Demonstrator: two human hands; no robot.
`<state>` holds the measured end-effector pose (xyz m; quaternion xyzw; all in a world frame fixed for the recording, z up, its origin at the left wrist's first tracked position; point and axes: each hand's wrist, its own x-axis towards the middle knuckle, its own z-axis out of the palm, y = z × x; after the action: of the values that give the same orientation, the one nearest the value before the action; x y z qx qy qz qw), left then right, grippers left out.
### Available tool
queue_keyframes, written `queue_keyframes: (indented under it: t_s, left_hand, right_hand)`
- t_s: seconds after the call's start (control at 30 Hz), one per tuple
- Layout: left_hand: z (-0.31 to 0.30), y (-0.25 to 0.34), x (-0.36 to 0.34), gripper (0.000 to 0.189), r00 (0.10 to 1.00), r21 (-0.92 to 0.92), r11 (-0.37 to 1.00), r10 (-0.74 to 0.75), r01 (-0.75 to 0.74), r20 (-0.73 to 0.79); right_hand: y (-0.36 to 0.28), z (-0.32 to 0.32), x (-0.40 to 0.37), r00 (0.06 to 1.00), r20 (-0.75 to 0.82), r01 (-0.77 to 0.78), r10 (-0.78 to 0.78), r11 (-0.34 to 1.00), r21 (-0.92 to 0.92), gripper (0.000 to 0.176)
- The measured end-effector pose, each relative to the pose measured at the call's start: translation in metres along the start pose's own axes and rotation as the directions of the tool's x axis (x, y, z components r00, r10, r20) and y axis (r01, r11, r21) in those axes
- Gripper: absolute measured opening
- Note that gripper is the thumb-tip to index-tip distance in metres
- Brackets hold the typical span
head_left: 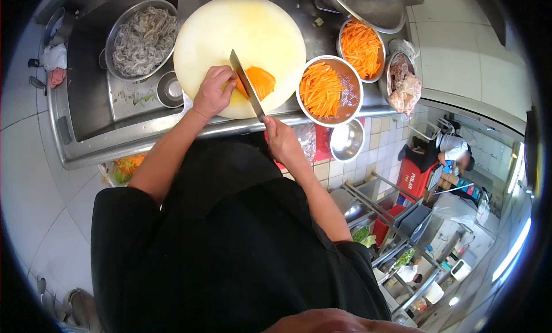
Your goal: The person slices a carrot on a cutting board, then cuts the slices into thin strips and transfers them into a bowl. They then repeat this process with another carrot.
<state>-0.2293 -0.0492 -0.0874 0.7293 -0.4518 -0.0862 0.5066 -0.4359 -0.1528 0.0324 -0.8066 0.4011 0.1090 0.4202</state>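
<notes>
Left hand (213, 91), centre frame, fingers curled down, pinning one orange carrot piece (261, 81) on one round pale cutting board (241, 34). Right hand (280, 138), just below the board, closed around the handle of one knife (244, 83); the blade runs diagonally and cuts into the carrot beside the left fingers. Steel table (132, 111) carries the board. Two steel bowls of carrot strips sit right of the board: a near one (328, 90) touching the board edge, a far one (361, 42) upper right. One bowl of grey strands (144, 39) upper left. One small empty bowl (169, 88) left of the left hand. One bowl of pale pieces (402, 83) far right. One other person (451, 149) crouches at right, well apart.
</notes>
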Motion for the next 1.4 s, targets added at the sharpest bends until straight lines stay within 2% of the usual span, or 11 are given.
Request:
queue_keyframes:
  t_s: [0.2,0.43,0.63,0.83,0.93,1.03,1.13,1.33,1.4]
  left_hand:
    - [0.001,-0.001,0.0,0.017,0.999,0.025,0.999,0.029,-0.029,0.015]
    - [-0.002,0.005,0.002,0.018,1.0,0.023,0.999,0.028,-0.028,0.01]
    - [-0.001,0.004,0.002,0.017,1.0,0.013,0.999,0.029,-0.029,0.001]
    - [0.001,0.001,0.0,0.014,1.0,0.038,0.999,-0.019,0.019,-0.004]
    - [0.001,0.002,-0.002,0.012,1.0,-0.008,1.0,-0.012,0.012,-0.011]
    - [0.0,0.003,-0.007,0.01,1.0,-0.003,1.0,0.004,-0.004,-0.013]
    - [0.001,0.003,-0.007,0.009,1.0,-0.012,1.0,0.013,-0.013,-0.003]
    - [-0.002,0.005,-0.006,0.009,1.0,-0.03,1.0,0.01,-0.01,0.021]
    - [-0.001,0.002,-0.005,0.01,0.999,-0.025,0.999,0.04,-0.04,0.014]
  right_hand:
    - [-0.02,-0.028,-0.027,0.996,0.045,-0.075,0.074,0.997,0.03,0.048]
    - [-0.016,-0.025,-0.047,0.991,0.055,-0.124,0.123,0.992,0.017,0.046]
    - [0.002,0.0,-0.03,0.999,-0.003,-0.042,0.042,0.997,-0.066,0.045]
    - [0.014,0.015,-0.01,0.998,-0.057,0.034,-0.035,0.999,-0.021,0.048]
    - [0.014,0.01,-0.012,0.999,-0.008,0.037,-0.037,0.999,-0.028,0.049]
    - [0.015,0.018,-0.015,0.999,-0.04,0.018,-0.021,0.997,-0.073,0.05]
    - [0.011,0.012,-0.011,0.999,-0.024,0.022,-0.021,0.999,0.026,0.051]
    - [-0.013,-0.012,-0.024,1.0,-0.009,-0.024,0.024,0.999,0.021,0.051]
    - [-0.017,-0.02,-0.031,0.996,0.052,-0.068,0.067,0.997,0.024,0.051]
